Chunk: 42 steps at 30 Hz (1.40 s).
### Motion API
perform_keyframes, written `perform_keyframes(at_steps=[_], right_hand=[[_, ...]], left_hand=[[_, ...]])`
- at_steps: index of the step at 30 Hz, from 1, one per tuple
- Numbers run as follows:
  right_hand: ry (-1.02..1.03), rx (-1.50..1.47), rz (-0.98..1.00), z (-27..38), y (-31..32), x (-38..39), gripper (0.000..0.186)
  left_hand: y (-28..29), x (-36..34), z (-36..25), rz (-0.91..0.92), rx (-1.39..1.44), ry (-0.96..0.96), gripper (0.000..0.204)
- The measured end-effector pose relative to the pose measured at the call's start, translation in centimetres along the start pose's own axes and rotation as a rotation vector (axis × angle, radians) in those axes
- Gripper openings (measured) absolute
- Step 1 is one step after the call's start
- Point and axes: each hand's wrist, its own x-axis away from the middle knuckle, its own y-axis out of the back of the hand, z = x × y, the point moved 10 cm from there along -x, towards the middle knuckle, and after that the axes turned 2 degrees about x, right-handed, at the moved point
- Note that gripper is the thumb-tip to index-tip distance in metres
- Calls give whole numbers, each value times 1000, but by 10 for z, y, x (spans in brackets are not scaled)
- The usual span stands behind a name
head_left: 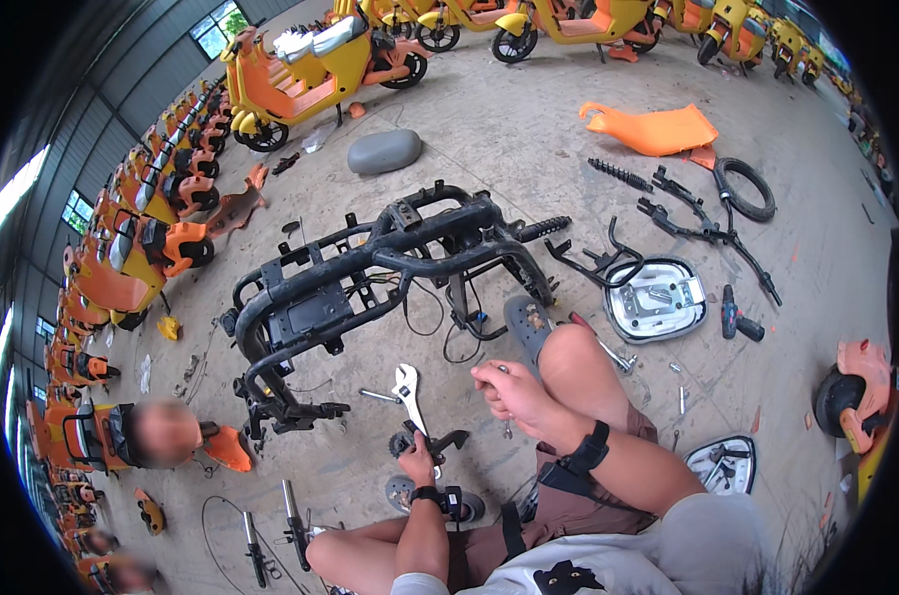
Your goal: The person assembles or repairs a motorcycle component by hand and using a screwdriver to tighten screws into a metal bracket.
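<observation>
My left hand (417,458) is closed around a dark metal part (453,442) low between my legs. A silver adjustable wrench (408,385) points away from that hand, its jaws uppermost; whether the fingers also hold its handle is hidden. To the right, in front of my knee, my right hand (514,395) makes a fist around a slim metal tool (508,430), whose ends peek out above and below. Beyond both hands, a bare black scooter frame (370,260) lies on the concrete floor, with a few cables hanging from it.
A white-rimmed tray (656,335) with metal parts and a cordless drill (739,315) lie at right. Farther off are an orange body panel (658,129), a tire (745,188) and a grey seat (385,151). Shock absorbers (254,548) lie lower left. Yellow scooters (315,74) stand behind.
</observation>
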Motion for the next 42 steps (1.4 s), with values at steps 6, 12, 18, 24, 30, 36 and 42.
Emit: perform_keyframes(at_steps=[6,12,18,24,30,36,42], right_hand=[[-26,67,-10,-16,-7,5,25],[-346,182,431,-35,-92,43,44],[-97,239,449,-14,-136,24,35],[32,118,213,-13,-95,3,22],[179,141,162,-6,-90,-1,21],[167,-91,-27,3,-78,-3,21],[163,-14,-108,4,-64,-7,29]], left_hand=[[21,101,-199,28,155,-456,29],[100,209,-328,119,260,-1091,34],[85,251,-340,291,-130,-1592,59],[53,238,-345,410,-98,-1434,60],[53,237,-341,355,-150,-1413,63],[51,213,-329,347,-120,-1219,81],[17,186,-296,936,584,-357,108]])
